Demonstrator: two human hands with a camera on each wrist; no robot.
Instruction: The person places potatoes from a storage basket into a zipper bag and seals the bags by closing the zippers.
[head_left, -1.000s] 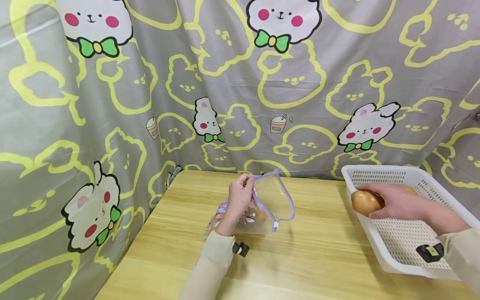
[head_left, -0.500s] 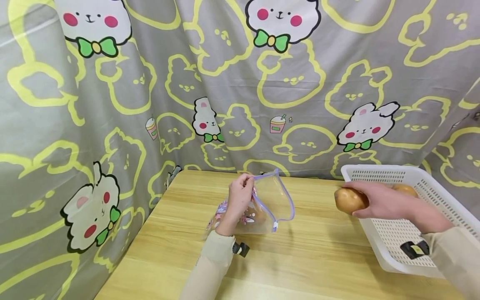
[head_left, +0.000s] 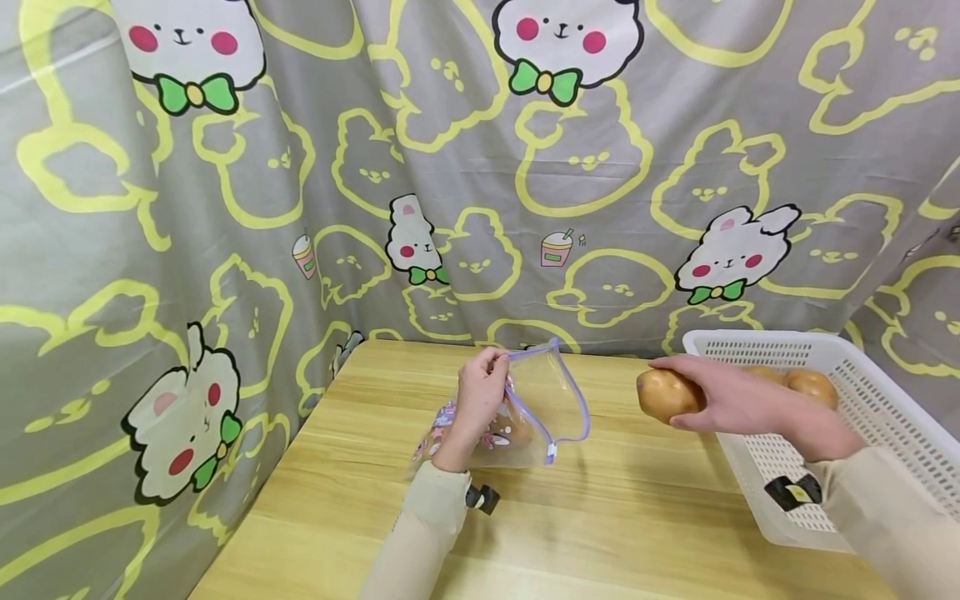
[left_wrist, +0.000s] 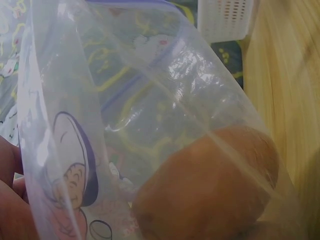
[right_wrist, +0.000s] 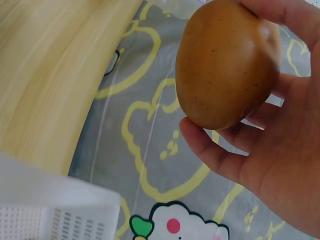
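Note:
My left hand (head_left: 480, 396) pinches the purple-edged rim of a clear slider zip bag (head_left: 542, 385) printed with cartoon figures, at the middle of the table. The bag's mouth gapes to the right. Through its plastic a brown potato (left_wrist: 210, 185) shows in the left wrist view. Over the table, left of a white basket, my right hand (head_left: 738, 398) grips another potato (right_wrist: 225, 65), smooth and speckled, with thumb and fingers around it. The potato is in the air, apart from the bag.
The white perforated basket (head_left: 744, 492) stands at the table's right, with a potato (head_left: 813, 388) at its far end and another partly hidden behind my right hand. A patterned grey curtain (head_left: 465, 167) hangs behind the wooden table (head_left: 600, 533).
My right hand has carried the potato left, from above the basket's rim to over the table. My left hand and the bag have stayed in place.

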